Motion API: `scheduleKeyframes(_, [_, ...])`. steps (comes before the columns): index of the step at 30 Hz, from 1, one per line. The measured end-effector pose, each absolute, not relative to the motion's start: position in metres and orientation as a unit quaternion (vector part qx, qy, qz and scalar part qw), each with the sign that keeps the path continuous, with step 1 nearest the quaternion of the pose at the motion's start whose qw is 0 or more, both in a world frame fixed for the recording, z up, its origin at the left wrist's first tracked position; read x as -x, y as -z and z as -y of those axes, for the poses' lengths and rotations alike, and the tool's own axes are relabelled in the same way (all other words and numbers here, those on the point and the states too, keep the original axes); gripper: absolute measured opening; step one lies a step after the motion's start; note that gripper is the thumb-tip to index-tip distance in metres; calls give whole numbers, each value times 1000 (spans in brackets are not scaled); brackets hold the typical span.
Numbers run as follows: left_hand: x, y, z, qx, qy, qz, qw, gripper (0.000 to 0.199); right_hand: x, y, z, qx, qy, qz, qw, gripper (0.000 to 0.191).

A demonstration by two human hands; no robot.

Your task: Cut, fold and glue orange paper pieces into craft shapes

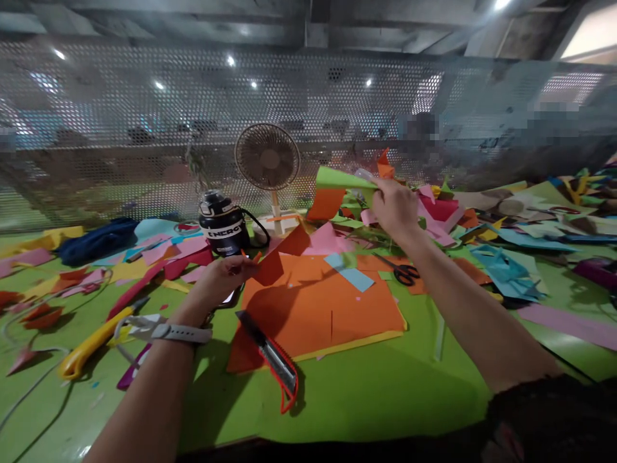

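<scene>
My left hand pinches a folded piece of orange paper above the left edge of a large orange sheet. Raised over the paper pile at the back, my right hand is closed on a light green sheet of paper, which bends out to the left. A red utility knife lies across the front left of the orange sheet, its blade toward the back. Small light blue paper pieces rest on that sheet. Black-handled scissors lie at its right, near my right forearm.
A black bottle and a small fan stand at the back. On the left are a yellow-handled tool, a white cable and a dark blue cloth bundle. Coloured paper scraps cover much of the green table.
</scene>
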State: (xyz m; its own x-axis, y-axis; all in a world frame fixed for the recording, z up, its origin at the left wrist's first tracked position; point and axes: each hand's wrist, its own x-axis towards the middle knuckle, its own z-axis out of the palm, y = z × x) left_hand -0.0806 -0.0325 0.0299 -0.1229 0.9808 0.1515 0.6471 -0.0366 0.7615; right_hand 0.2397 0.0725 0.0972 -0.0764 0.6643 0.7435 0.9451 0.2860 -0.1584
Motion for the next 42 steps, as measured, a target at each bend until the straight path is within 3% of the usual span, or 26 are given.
scheduleKeyframes(3, [80, -31, 32, -621, -361, -654, 238, 37, -236, -89, -82, 526, 212, 715, 408, 49])
scheduleKeyframes(5, [83, -29, 31, -628, -365, -643, 244, 37, -228, -79, -89, 503, 218, 744, 382, 51])
scheduleKeyframes(8, [87, -23, 29, -635, -377, -627, 250, 42, -210, -56, -99, 489, 196, 802, 280, 52])
scheduleKeyframes(12, [91, -15, 25, -653, -367, -612, 252, 42, -192, -18, -108, 458, 108, 878, 81, 59])
scheduleKeyframes(14, [93, -10, 22, -665, -354, -610, 245, 43, -190, -5, -111, 448, 78, 890, 38, 62])
scheduleKeyframes(19, [96, 2, 14, -675, -320, -624, 229, 48, -196, 1, -106, 429, 52, 900, 53, 62])
scheduleKeyframes(29, [88, -5, 22, -670, -283, -666, 165, 51, -167, -10, -69, 416, -24, 900, 131, 37])
scheduleKeyframes(42, [82, -2, 17, -727, -258, -632, 70, 30, -167, -18, -64, 388, -95, 913, 82, 27])
